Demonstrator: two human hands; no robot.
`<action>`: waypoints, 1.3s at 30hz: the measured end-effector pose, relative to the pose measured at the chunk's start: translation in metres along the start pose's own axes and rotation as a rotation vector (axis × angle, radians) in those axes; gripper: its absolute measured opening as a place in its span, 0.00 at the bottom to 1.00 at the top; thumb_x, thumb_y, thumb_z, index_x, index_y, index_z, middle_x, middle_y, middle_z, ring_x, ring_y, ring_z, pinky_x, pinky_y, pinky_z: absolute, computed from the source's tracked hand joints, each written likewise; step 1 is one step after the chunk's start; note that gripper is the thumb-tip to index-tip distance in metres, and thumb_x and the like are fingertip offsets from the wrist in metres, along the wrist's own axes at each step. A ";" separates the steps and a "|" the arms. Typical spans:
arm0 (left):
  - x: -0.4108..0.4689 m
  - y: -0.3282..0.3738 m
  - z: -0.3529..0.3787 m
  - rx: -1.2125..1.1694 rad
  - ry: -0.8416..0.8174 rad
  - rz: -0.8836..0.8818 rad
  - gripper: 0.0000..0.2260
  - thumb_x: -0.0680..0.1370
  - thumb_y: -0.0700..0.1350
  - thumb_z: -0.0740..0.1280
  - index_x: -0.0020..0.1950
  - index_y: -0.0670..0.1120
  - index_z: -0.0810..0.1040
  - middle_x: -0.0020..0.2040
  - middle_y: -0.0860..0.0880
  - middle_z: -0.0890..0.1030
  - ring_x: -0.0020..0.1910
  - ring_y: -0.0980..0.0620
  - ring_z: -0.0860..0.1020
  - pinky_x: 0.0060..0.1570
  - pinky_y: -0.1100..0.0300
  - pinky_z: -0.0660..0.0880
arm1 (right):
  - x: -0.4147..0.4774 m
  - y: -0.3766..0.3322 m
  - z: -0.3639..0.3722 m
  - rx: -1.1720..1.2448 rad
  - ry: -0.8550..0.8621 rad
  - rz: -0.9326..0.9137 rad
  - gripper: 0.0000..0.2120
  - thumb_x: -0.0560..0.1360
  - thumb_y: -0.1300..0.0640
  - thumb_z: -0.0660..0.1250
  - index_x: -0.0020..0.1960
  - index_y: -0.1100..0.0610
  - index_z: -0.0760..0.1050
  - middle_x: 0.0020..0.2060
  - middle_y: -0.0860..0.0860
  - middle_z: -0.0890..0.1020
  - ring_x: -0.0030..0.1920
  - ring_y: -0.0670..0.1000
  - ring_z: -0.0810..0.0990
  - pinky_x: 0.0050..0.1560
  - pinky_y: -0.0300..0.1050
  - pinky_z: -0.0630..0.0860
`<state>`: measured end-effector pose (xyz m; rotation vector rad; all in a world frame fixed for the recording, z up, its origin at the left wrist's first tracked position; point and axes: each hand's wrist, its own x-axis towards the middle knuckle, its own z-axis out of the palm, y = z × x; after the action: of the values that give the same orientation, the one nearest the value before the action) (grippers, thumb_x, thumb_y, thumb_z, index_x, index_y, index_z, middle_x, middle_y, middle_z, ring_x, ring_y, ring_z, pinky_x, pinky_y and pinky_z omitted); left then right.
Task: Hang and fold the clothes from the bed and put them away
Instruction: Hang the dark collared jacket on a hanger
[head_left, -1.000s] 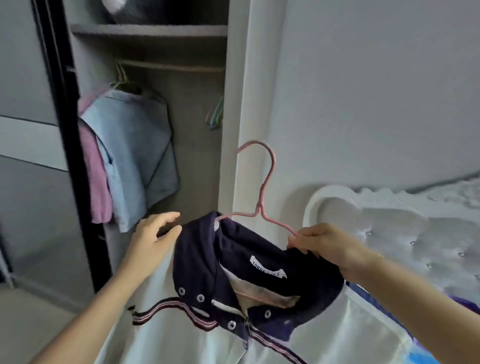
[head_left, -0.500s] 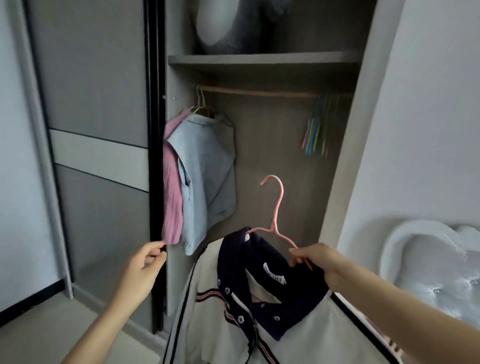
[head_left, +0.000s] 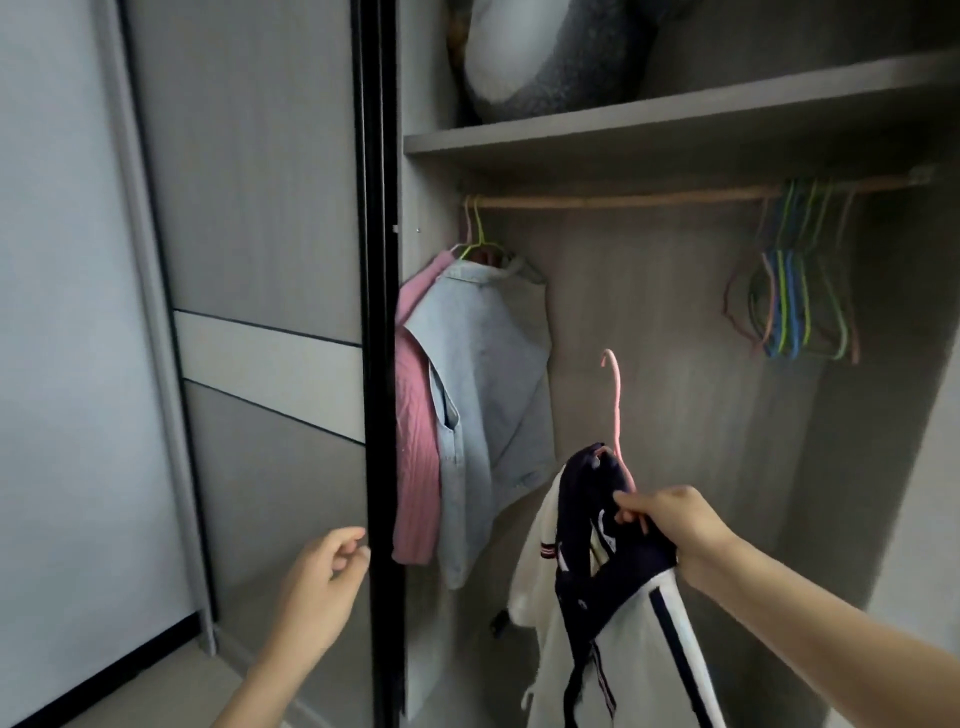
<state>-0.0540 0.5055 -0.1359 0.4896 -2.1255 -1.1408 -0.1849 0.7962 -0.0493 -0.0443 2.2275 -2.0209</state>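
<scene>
A white jacket with a navy collar (head_left: 618, 613) hangs on a pink hanger (head_left: 614, 400). My right hand (head_left: 670, 522) grips the hanger's shoulder and the collar, holding them inside the open wardrobe, below the wooden rail (head_left: 649, 199). My left hand (head_left: 322, 582) hovers with loosely curled fingers beside the black edge of the sliding door (head_left: 375, 364), holding nothing. A pale blue shirt (head_left: 493, 395) and a pink garment (head_left: 415, 452) hang at the rail's left end.
Several empty coloured hangers (head_left: 795, 306) hang at the rail's right end. A shelf (head_left: 675, 124) above the rail carries a grey and white bundle (head_left: 545, 52). The grey sliding door panel (head_left: 249, 312) stands to the left.
The view has swung left and up from the bed to the wardrobe. My right hand has carried the hanger with the jacket into the wardrobe opening. My left hand stays by the door edge.
</scene>
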 end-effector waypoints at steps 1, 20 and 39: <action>0.021 0.002 0.004 -0.001 0.003 0.011 0.09 0.77 0.35 0.66 0.56 0.39 0.79 0.49 0.44 0.78 0.49 0.48 0.76 0.47 0.63 0.67 | 0.020 -0.004 0.007 0.017 0.003 -0.025 0.21 0.71 0.68 0.70 0.21 0.62 0.71 0.19 0.55 0.75 0.18 0.49 0.74 0.22 0.35 0.72; 0.334 0.051 0.070 0.400 0.367 0.362 0.24 0.75 0.42 0.68 0.71 0.46 0.69 0.74 0.40 0.62 0.71 0.40 0.58 0.66 0.42 0.59 | 0.241 -0.109 0.080 0.145 0.111 -0.244 0.12 0.73 0.67 0.68 0.31 0.67 0.76 0.20 0.56 0.76 0.23 0.53 0.74 0.30 0.42 0.73; 0.514 0.079 0.072 0.478 0.724 0.741 0.39 0.58 0.36 0.76 0.69 0.39 0.69 0.71 0.31 0.64 0.62 0.29 0.71 0.51 0.39 0.74 | 0.450 -0.298 0.231 -0.344 0.330 -0.543 0.15 0.71 0.74 0.61 0.28 0.63 0.65 0.26 0.54 0.69 0.26 0.52 0.67 0.17 0.36 0.62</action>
<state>-0.4699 0.2842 0.0965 0.2194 -1.6577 -0.0056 -0.6230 0.4873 0.1893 -0.4215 3.0222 -1.9490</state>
